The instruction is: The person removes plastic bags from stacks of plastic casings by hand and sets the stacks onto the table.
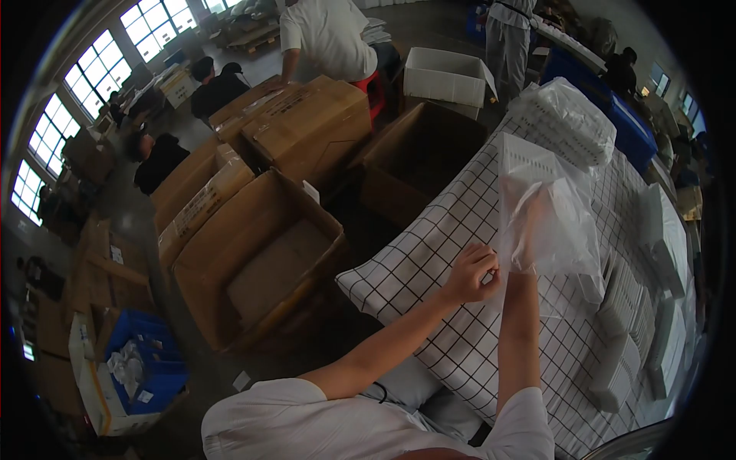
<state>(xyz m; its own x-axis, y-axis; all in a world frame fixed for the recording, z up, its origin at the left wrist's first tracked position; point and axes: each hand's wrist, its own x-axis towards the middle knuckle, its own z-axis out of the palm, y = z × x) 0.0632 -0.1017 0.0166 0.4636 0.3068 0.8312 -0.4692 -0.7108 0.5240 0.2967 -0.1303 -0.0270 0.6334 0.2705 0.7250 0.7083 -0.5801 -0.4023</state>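
A clear plastic bag hangs over my right hand, which reaches up inside it; the film blurs the fingers. White ribbed plastic shows through the bag's upper part, but I cannot tell whether it lies inside or behind. My left hand is closed, thumb against curled fingers, at the left edge of the bag's mouth, and seems to pinch its film. Beneath both hands spreads a white cloth with black grid lines. A stack of white slotted trays in plastic wrap lies beyond the bag.
White plastic trays and white blocks lie along the table's right side. Left of the table stand an open cardboard box and several other cartons. A blue crate sits lower left. Other people are farther back.
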